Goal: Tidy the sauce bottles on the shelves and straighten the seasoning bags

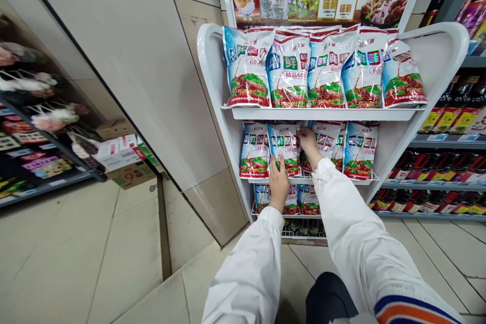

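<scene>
On the middle shelf of a white display rack, my left hand (278, 180) rests its outstretched, parted fingers against the lower front of a seasoning bag (285, 146). This bag stands upright, white, blue and red, with "600" and a food picture printed on it. My right hand (309, 144) reaches in at that bag's upper right side, its fingers closed at the bag's edge; the fingertips are partly hidden. Another bag (325, 137) of the same kind stands just behind and right of the right hand. A further bag (254, 152) is left of the one I touch.
The upper shelf (322, 113) of the rack carries a row of like bags, and more stand on the lower shelf (261, 212). A tiled pillar (152, 71) rises at the left. Shelves with dark bottles (440, 167) are at the right. Cardboard boxes (129, 174) lie at far left.
</scene>
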